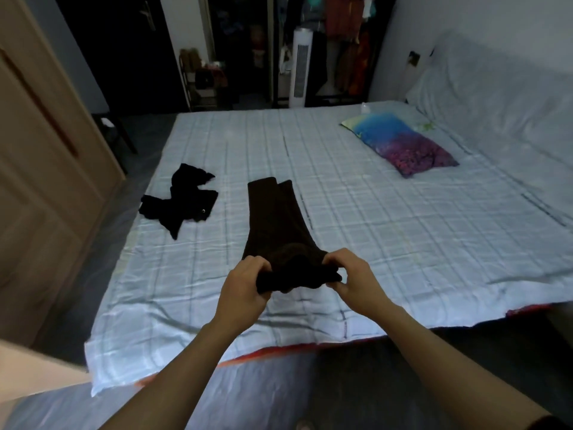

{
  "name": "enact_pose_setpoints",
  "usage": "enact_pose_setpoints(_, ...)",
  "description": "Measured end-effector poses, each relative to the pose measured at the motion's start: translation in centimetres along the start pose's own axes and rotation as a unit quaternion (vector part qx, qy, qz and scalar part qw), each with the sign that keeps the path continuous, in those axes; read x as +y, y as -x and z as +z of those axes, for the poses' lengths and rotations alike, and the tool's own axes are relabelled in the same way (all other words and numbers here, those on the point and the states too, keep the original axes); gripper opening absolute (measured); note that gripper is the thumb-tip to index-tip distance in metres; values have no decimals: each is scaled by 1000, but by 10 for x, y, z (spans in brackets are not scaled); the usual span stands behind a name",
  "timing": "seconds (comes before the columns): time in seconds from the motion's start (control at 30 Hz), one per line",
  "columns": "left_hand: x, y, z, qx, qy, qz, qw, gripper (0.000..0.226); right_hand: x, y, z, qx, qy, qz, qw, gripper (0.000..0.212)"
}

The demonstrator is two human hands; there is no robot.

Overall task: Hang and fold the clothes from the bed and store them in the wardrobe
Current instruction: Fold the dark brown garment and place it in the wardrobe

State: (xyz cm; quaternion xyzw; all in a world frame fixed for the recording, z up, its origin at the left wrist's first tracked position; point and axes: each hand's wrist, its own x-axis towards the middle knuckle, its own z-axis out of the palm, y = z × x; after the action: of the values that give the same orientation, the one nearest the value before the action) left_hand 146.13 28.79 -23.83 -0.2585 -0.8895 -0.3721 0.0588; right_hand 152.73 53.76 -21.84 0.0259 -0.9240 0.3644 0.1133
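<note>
A long dark brown garment (273,225) lies stretched away from me on the bed (387,231), which has a pale blue checked sheet. My left hand (246,285) grips its near end on the left side. My right hand (353,279) pinches the same end on the right side, and the cloth bunches between both hands, lifted a little off the sheet. A crumpled black garment (179,201) lies to the left, apart from my hands. A wooden wardrobe door (46,156) stands at the far left.
A blue and purple pillow (400,142) lies at the far right of the bed. Beyond the bed stand a white tower fan (300,68), a dark rack of hanging clothes (347,35) and a small shelf (203,79). The floor runs along the bed's left side.
</note>
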Motion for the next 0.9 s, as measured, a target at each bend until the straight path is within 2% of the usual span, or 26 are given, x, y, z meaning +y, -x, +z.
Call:
enact_pose_setpoints(0.2,-10,15,-9,1,2,11,1000,42,-10,13,9,-14,5,26,1000,38)
enact_pose_setpoints(0.3,-20,7,-15,-55,-10,26,998,65,-9,-1,14,-75,27,0,997,55)
enact_pose_setpoints(0.33,-24,1,-17,-76,-18,28,997,65,-8,-8,15,-103,44,-9,994,56)
enact_pose_setpoints(0.53,-47,-51,-18,-102,12,12,995,38,19,-63,22,-162,19,-9,987,42)
enact_pose_setpoints(0.6,-51,-72,-15,-119,23,7,993,36,30,-87,24,-178,4,-10,984,41)
enact_pose_setpoints(0.67,-55,-95,-14,-149,69,-33,986,36,41,-111,21,-200,-21,7,979,43)
enact_pose_setpoints(0.77,-61,-129,-13,-151,90,-68,982,36,54,-144,15,-236,-83,33,968,33)
enact_pose_setpoints(0.9,-73,-175,-9,-118,106,-100,982,30,68,-192,13,-196,-125,63,970,31)
